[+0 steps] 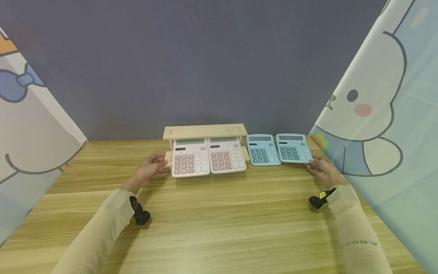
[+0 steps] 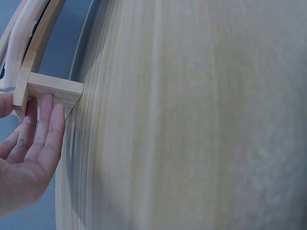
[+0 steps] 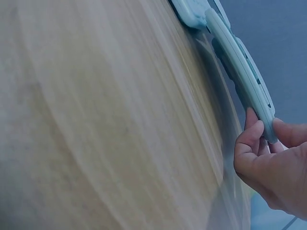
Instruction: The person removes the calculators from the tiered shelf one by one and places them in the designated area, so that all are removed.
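A light wooden stand (image 1: 205, 131) holds two pale pink calculators (image 1: 191, 159) side by side, leaning back under its top board. My left hand (image 1: 150, 170) is at the stand's left end; in the left wrist view that hand (image 2: 33, 148) has its thumb on one side of the wooden board (image 2: 33, 57) and its fingers on the other. Two light blue calculators stand right of the stand. My right hand (image 1: 323, 170) pinches the lower right corner of the outer one (image 1: 293, 148). In the right wrist view, thumb and fingers of that hand (image 3: 276, 163) grip the blue calculator (image 3: 240, 72), its lower edge tilted off the table.
The other blue calculator (image 1: 262, 150) sits between the stand and the held one. Behind the wood-grain table (image 1: 219, 220) rises a dark grey panel (image 1: 205, 68). Cartoon-printed sheets (image 1: 369, 114) flank the table on both sides.
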The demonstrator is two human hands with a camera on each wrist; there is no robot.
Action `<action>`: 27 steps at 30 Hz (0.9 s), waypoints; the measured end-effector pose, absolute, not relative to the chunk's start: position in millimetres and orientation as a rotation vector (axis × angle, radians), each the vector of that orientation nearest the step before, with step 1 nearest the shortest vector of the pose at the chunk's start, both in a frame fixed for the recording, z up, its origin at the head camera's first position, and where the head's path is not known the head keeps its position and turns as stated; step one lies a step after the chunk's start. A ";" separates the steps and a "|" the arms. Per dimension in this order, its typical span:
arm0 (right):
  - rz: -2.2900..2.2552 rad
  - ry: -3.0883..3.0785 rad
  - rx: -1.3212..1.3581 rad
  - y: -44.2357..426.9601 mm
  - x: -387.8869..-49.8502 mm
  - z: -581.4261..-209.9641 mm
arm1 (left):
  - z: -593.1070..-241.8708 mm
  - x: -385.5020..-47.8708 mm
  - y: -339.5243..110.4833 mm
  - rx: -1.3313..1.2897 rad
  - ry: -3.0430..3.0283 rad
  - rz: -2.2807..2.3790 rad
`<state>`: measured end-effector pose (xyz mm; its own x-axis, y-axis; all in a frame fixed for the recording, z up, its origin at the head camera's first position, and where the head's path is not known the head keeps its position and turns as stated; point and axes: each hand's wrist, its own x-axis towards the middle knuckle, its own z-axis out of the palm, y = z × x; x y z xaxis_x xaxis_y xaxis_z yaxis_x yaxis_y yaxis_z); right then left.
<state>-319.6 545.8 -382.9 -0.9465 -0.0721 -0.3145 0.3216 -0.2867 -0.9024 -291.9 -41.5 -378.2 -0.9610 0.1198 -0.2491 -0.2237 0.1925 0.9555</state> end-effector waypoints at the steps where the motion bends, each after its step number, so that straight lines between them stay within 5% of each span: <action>1: -2.317 1.703 0.323 546.6 -320.1 -383.5 | -378.4 -292.0 -41.6 -0.098 2.204 1.837; 27: -2.126 1.939 0.329 550.1 -331.5 -390.3 | -377.1 -292.0 -40.8 -0.119 2.209 1.828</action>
<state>-331.5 550.1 -390.3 -0.9447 -0.0285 -0.3268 0.3281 -0.0871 -0.9406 -292.0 -40.8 -377.1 -0.9600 0.1081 -0.2585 -0.2337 0.1997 0.9516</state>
